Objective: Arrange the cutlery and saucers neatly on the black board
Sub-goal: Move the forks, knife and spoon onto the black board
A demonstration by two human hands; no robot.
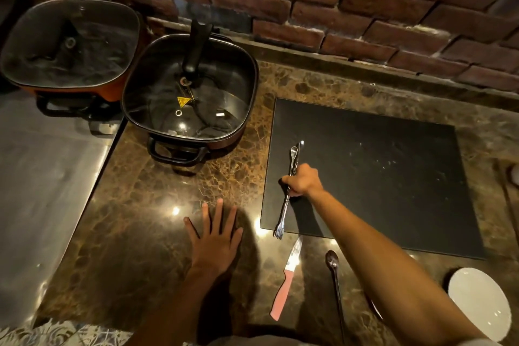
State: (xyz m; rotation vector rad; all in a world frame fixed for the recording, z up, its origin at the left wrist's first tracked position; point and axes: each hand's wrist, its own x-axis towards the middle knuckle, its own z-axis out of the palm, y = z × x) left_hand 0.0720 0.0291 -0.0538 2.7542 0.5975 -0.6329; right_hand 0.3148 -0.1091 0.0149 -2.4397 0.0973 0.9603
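A black board (pixel 379 177) lies on the brown marble counter at the right. My right hand (pixel 302 181) is closed around a bundle of metal forks (pixel 283 213) over the board's left edge, tines pointing toward me. My left hand (pixel 214 239) rests flat on the counter with fingers spread, holding nothing. A pink-handled knife (pixel 285 282) and a long dark spoon (pixel 335 284) lie on the counter in front of the board. A white saucer (pixel 480 302) sits at the lower right, partly behind my right forearm.
Two square electric pans with glass lids stand at the back left, the nearer one (pixel 191 90) close to the board, the other (pixel 70 45) farther left. A brick wall (pixel 337 3) runs behind. A steel surface (pixel 42 171) adjoins the counter's left edge.
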